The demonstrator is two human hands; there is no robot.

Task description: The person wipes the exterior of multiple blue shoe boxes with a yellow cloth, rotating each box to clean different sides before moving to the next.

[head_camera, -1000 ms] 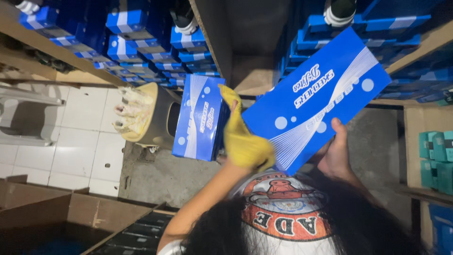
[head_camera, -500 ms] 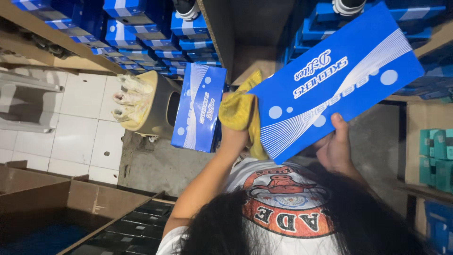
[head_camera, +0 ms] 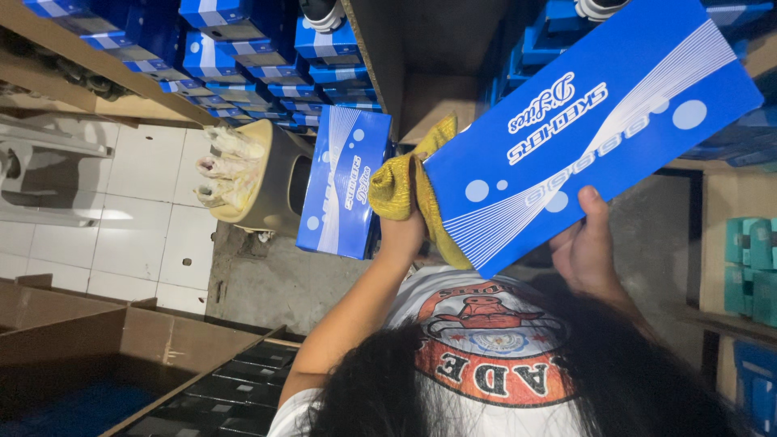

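My right hand (head_camera: 587,251) grips the lower edge of a large blue shoe box (head_camera: 599,121) with white stripes and dots, held up and tilted in front of me. My left hand (head_camera: 402,235) is closed on a yellow cloth (head_camera: 396,182) pressed against the box's left end; part of the cloth hangs down behind the box's lower corner. My dark hair and printed white shirt fill the bottom of the view.
A second blue shoe box (head_camera: 344,182) stands against a tan bin (head_camera: 271,182) holding pale rags. Wooden shelves (head_camera: 243,48) carry several stacked blue boxes. Teal boxes (head_camera: 749,267) sit at the right. An open cardboard carton (head_camera: 97,348) lies at the lower left, by white floor tiles (head_camera: 137,210).
The blue box has risen and come closer, now filling the upper right. My left hand with the cloth has slid off the lid face to the box's left end.
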